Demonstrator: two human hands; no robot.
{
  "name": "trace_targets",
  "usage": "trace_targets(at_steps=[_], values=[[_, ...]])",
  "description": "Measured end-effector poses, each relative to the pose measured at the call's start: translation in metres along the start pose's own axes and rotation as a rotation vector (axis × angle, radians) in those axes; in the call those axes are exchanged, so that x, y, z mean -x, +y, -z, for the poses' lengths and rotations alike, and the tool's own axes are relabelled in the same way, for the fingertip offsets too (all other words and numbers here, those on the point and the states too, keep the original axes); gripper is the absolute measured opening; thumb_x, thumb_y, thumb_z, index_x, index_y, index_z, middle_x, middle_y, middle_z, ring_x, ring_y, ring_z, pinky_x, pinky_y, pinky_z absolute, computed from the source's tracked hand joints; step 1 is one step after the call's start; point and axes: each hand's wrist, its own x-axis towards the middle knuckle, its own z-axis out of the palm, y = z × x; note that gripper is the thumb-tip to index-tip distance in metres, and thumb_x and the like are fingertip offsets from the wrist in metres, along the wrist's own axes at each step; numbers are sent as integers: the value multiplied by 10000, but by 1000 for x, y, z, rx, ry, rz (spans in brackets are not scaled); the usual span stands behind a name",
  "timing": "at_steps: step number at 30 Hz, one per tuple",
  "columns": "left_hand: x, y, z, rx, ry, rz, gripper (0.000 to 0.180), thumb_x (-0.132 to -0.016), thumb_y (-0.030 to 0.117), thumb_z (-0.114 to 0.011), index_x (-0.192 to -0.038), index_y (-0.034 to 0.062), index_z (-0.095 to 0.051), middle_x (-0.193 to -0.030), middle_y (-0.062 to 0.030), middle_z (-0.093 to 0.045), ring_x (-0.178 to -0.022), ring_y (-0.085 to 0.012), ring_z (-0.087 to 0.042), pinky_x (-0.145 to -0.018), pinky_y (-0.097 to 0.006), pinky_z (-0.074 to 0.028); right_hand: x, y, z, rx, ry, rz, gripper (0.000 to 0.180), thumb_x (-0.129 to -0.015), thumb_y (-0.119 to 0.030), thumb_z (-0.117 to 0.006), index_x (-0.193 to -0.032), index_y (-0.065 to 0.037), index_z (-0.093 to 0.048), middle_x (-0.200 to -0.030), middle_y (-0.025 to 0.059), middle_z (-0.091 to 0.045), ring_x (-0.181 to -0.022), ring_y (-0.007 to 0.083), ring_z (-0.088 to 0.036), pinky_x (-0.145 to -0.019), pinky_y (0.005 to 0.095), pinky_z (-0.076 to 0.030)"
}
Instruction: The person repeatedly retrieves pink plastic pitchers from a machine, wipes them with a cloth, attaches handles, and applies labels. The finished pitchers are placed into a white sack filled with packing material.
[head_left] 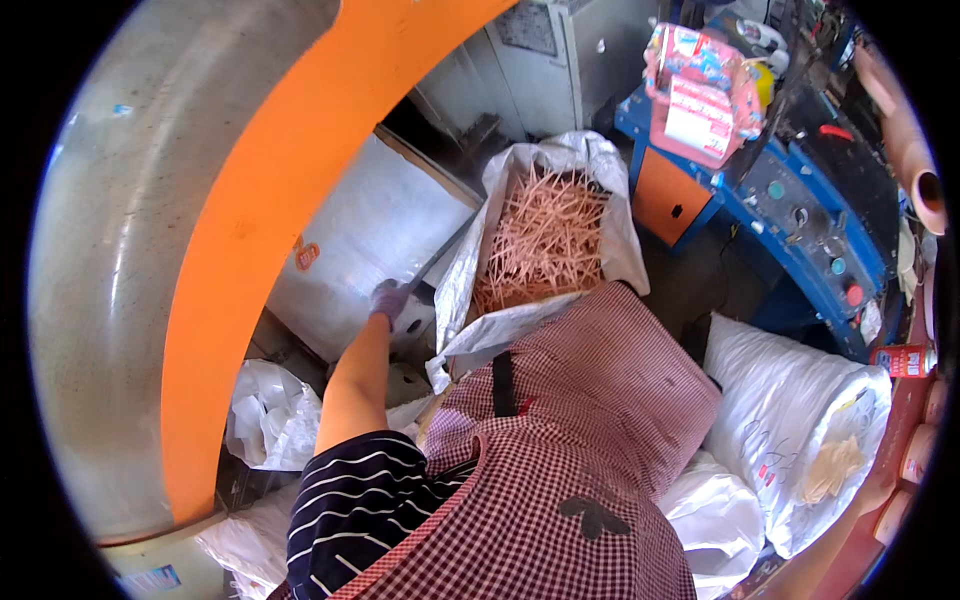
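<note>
My left hand [387,300], in a purplish glove, is at the right edge of a silvery metal panel [350,240]. It touches the panel there, but its fingers are too small and dark to tell whether they grip. Just ahead of me stands a box lined with a white woven sack [455,290], filled with many thin pinkish strips [545,240]. My right arm stretches out low at the right, and my right hand [876,492] is near the rim beside pinkish cylinders [920,452]. The fingers of that hand do not show clearly.
A large orange-edged machine guard [235,230] curves along the left. At the right are a blue workbench [800,230] holding a pink packet [700,110], a stuffed white sack [790,420] and a red can [900,360]. A white plastic bag [270,415] lies by the machine.
</note>
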Motion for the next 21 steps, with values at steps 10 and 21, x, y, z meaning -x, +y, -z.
trace_targets(at_steps=[10,21], values=[[-9,-144,24,-56,118,198,574,-771,381,-634,-1217,19,-609,-1272,-236,-587,-1200,-347,-560,-1026,-415,-445,50,-291,205,-1446,-255,-23,314,-998,-157,-483,-1294,-83,-559,-1123,119,-665,-856,163,-623,-831,269,-471],[-2,-134,-12,-172,194,37,629,-788,372,-642,-1340,104,-506,-1339,-180,-505,-1228,-349,-500,-1030,-458,-419,48,-381,306,-1696,-449,170,181,-991,-162,-531,-1082,-55,-646,-1237,123,-618,-781,114,-609,-727,243,-483]])
